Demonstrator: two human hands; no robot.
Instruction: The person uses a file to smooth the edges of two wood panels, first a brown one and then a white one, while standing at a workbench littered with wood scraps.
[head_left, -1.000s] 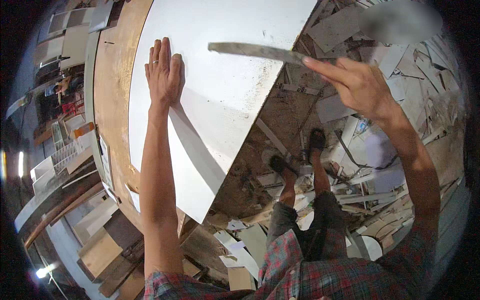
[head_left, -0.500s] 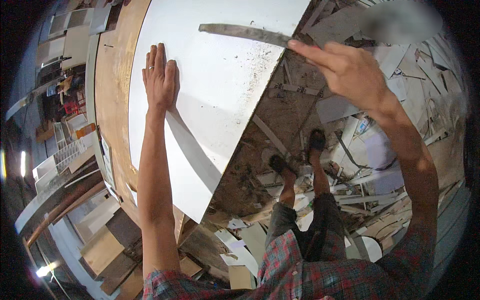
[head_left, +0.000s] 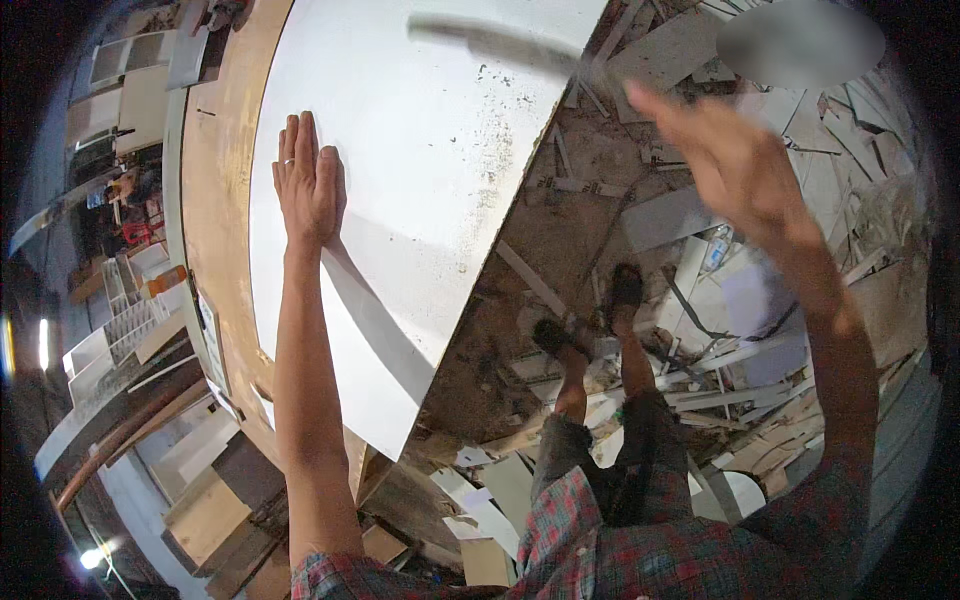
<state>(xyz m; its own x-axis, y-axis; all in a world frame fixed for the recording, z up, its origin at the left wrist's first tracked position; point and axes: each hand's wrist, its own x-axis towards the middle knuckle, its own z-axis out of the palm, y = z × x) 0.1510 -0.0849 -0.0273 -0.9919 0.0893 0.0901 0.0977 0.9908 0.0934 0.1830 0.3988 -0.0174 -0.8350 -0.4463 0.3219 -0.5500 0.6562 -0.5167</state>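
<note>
My left hand (head_left: 308, 195) lies flat on a white board (head_left: 400, 180), fingers together and stretched forward, with a ring on one finger. Beyond the board's right edge, my right hand (head_left: 735, 160) is closed round the end of a long, flat grey file (head_left: 490, 44), its forefinger pointing along it. Motion blurs both the file and this hand. The file reaches leftward across the far part of the board's slanting edge. Dark specks of dust and grit are scattered on the white surface near that edge.
Under the board is a wooden worktop (head_left: 215, 200). Offcuts, strips and a plastic bottle (head_left: 716, 250) litter the ground on the right, around my feet (head_left: 590, 315). Stacked panels (head_left: 205, 510) and a white rack (head_left: 130, 310) stand to the left. A blurred patch covers the top right.
The file and my right hand have shifted to the right and now look blurred. My left hand still rests flat on the board. The whole view has moved slightly.
</note>
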